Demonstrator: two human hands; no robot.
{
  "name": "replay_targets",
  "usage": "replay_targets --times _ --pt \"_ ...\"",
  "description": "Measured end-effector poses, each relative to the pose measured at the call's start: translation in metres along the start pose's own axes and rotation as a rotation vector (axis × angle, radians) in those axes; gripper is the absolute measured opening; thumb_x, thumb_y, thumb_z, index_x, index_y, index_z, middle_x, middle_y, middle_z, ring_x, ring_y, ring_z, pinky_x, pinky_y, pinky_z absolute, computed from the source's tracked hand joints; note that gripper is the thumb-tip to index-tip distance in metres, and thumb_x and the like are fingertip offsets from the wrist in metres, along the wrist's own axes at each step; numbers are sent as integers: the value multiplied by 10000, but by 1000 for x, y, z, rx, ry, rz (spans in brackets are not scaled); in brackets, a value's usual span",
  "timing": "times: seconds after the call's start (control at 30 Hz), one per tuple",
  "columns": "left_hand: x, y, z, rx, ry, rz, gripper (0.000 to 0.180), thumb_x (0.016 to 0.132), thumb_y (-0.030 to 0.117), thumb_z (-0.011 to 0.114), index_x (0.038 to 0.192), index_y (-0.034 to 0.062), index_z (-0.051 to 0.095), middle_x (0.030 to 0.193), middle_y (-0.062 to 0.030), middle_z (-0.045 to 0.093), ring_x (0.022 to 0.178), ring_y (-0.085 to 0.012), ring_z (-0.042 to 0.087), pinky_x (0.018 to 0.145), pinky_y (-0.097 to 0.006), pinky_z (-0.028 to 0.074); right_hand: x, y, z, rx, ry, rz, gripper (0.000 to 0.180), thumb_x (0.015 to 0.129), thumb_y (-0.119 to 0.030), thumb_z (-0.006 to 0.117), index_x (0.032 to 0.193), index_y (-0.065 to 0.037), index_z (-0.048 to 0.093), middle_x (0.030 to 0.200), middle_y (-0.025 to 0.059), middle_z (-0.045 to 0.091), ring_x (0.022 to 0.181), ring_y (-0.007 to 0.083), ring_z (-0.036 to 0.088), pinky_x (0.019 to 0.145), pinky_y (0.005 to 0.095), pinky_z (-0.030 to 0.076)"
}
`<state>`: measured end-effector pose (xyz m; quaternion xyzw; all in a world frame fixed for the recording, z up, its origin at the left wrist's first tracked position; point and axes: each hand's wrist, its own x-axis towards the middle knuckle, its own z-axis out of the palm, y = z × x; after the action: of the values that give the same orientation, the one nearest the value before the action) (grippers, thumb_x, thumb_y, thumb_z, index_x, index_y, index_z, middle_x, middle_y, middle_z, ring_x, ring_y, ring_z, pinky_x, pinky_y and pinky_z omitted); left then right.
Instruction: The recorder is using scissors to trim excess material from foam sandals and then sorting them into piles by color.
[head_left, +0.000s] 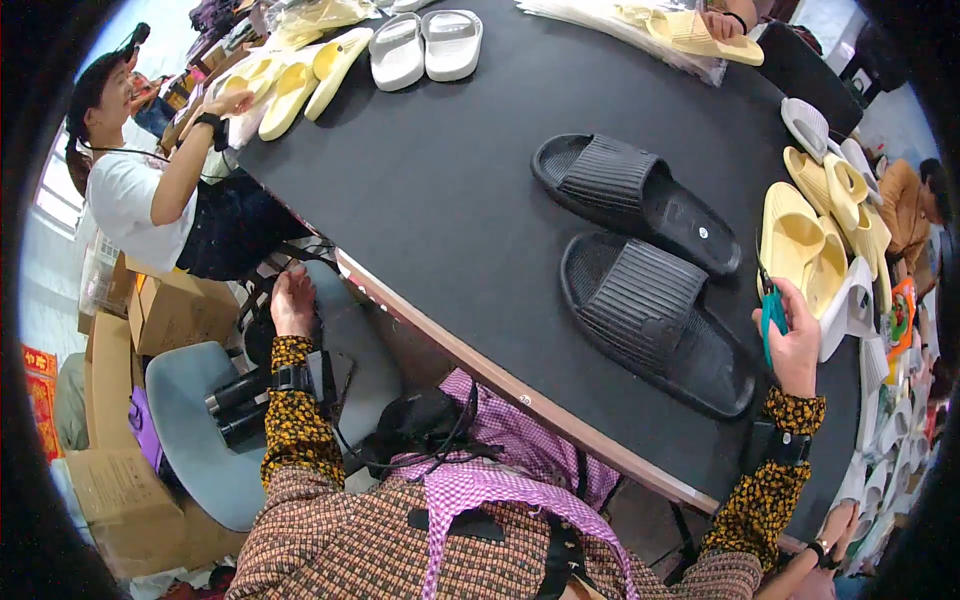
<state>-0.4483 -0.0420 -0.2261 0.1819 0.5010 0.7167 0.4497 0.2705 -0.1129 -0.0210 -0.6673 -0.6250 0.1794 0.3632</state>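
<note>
right hand clamped on teal scissors beside black slippers; left hand off-table (grip unclear).

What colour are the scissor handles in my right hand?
Teal, seen in the head view: the scissors sit in the right hand.

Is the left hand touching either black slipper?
No: the left hand hangs below the table edge, apart from both black slippers; the right hand holds teal scissors.
</note>
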Motion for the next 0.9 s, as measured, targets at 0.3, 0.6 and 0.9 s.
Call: replay_targets --times 0.3,0.6,0.9 --pt "0 -51 -8 -68 -4 -195 197 954 264 514 1116 151 506 1163 -59 621 1088 -243 558 956 -445 369 2 0 2 53 3 -16 433 777 16 678 1186 24 536 918 24 596 797 79 535 722 213 449" --pt "-14 -69 3 -227 -99 -310 224 936 239 549 1110 110 488 1111 -72 611 1098 -265 552 972 -486 400 2 -1 2 3 -30 2 438 785 57 638 1205 25 520 947 19 580 820 75 534 762 216 458" --pt "-25 -83 33 -22 -31 -351 172 927 223 540 1053 107 519 986 -45 611 936 -202 575 795 -364 428 1 0 -1 -43 13 -34 413 765 21 671 1162 19 553 881 20 599 774 73 535 714 221 458"
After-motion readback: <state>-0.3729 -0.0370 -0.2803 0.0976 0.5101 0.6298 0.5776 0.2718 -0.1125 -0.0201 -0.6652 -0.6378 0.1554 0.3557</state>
